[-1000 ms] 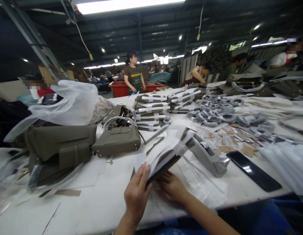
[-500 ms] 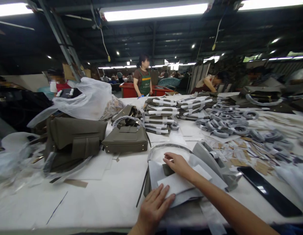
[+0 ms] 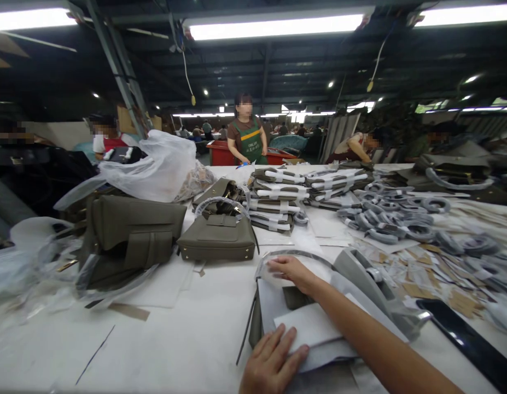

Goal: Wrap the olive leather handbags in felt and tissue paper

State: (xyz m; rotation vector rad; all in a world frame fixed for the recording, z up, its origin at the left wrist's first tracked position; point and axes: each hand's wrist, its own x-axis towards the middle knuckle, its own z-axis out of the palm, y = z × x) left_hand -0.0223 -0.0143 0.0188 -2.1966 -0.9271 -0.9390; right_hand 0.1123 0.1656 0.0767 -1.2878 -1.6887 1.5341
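A dark olive handbag (image 3: pixel 256 317) lies in front of me, mostly under white and grey wrapping sheets. My left hand (image 3: pixel 273 355) rests with spread fingers on the folded white sheet (image 3: pixel 314 328) over it. Above the sheet, my right hand (image 3: pixel 296 273) reaches across with extended fingers, the tips near the left side of the bag's plastic-wrapped handle (image 3: pixel 296 253). Whether they touch the handle cannot be made out. A thin dark strap (image 3: pixel 245 331) hangs at the bag's left side. Just right of the bag stands a grey tape dispenser (image 3: pixel 366 284).
Two olive bags (image 3: pixel 218 238) (image 3: pixel 134 224) stand to the left, near clear plastic. Behind are stacked wrapped bag parts (image 3: pixel 278 194) and a heap of grey-wrapped rings (image 3: pixel 384 219). A black phone-like slab (image 3: pixel 466 339) lies right. A co-worker (image 3: pixel 247 134) stands across the table.
The whole view has shifted, so things sit further right. My right hand has moved slightly toward the handle's left side. My left hand stays on the sheet. The co-worker has turned.
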